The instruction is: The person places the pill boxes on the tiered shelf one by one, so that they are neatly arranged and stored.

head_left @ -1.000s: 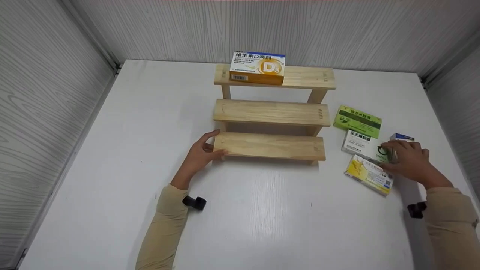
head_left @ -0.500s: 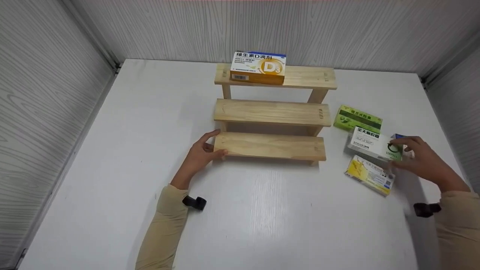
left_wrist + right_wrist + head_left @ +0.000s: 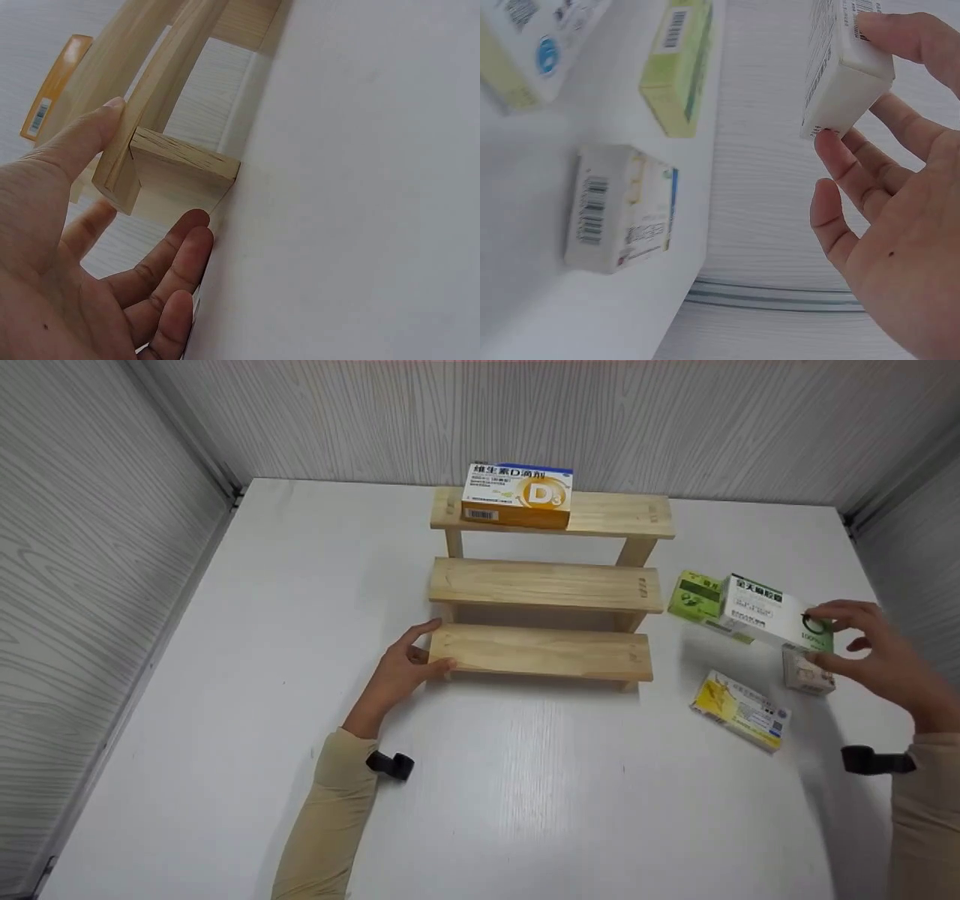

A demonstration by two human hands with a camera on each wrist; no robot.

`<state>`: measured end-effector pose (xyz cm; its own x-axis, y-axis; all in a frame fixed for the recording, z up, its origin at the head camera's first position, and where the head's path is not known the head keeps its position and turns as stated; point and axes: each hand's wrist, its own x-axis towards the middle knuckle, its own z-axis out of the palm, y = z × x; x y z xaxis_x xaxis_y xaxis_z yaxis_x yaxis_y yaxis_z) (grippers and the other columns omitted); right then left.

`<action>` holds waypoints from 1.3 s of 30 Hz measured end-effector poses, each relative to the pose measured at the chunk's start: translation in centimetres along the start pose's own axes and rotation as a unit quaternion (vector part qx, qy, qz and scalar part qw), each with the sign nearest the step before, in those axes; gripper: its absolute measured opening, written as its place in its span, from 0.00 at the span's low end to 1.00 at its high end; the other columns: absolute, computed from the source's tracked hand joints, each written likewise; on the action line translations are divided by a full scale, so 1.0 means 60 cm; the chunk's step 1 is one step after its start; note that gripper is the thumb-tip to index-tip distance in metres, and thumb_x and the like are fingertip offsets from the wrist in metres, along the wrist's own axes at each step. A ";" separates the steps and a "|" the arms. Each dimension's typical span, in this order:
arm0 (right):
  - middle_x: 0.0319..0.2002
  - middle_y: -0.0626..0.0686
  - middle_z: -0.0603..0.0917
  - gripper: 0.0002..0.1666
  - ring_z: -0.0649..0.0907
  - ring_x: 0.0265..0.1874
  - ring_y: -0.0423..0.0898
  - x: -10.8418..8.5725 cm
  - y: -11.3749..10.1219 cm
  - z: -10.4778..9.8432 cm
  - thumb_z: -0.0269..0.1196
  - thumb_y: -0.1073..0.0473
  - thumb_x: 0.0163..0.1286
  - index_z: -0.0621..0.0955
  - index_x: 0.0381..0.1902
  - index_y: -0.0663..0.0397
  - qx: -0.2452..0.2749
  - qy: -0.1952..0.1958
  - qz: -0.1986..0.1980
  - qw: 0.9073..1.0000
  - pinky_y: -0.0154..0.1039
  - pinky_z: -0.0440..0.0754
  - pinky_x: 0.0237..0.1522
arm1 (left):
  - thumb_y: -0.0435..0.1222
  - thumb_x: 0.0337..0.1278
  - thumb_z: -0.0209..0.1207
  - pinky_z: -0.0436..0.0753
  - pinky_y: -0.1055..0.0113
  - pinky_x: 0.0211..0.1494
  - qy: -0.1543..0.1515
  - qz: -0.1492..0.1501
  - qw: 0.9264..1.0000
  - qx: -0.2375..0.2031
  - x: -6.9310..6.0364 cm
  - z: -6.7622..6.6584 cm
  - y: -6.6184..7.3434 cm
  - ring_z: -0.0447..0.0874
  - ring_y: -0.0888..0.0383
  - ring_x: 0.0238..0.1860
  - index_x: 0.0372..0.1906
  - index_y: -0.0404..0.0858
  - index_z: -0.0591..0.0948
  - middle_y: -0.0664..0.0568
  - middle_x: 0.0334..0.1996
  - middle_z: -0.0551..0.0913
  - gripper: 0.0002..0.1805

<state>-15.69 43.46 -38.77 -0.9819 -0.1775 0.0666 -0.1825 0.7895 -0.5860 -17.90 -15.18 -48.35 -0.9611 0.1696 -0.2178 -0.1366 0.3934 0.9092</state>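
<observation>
Pinching white box (image 3: 763,609) by its right end in my right grip (image 3: 874,654), I have its length pointing left toward rack (image 3: 540,652).

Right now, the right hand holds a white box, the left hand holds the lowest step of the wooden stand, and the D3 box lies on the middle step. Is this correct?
Only one part is wrong: the D3 box lies on the top step, as the head view shows. The right hand does hold the white box, and the left hand the lowest step.
</observation>
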 end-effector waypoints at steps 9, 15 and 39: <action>0.55 0.21 0.60 0.32 0.63 0.47 0.25 0.057 -0.072 -0.023 0.64 0.68 0.62 0.72 0.65 0.55 0.013 0.023 -0.011 1.000 0.35 0.59 0.45 | 0.54 0.48 0.69 0.72 0.63 0.41 0.005 -0.004 1.000 0.007 0.001 0.000 0.000 0.78 0.53 0.43 0.71 0.58 0.65 0.42 0.43 0.81 0.43; 0.55 0.22 0.60 0.32 0.64 0.47 0.27 0.098 -0.115 -0.025 0.64 0.67 0.62 0.72 0.65 0.55 0.019 0.030 -0.027 0.999 0.33 0.59 0.45 | 0.53 0.49 0.69 0.72 0.64 0.40 0.010 -0.009 1.000 0.024 0.001 0.001 0.004 0.77 0.54 0.41 0.71 0.58 0.64 0.42 0.43 0.81 0.43; 0.67 0.59 0.62 0.31 0.64 0.51 0.41 0.219 -0.223 0.007 0.63 0.60 0.65 0.71 0.66 0.56 -0.004 -0.031 -0.065 0.997 0.43 0.60 0.48 | 0.49 0.50 0.70 0.73 0.64 0.39 0.007 -0.001 1.000 -0.005 0.001 0.000 0.004 0.77 0.54 0.41 0.70 0.57 0.66 0.42 0.42 0.81 0.41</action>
<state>-26.12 30.30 -30.40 -0.9449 -0.3145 0.0908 -0.3084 0.7620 -0.5694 -17.99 -15.10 -48.15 -0.9642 0.1555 -0.2147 -0.1412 0.3839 0.9125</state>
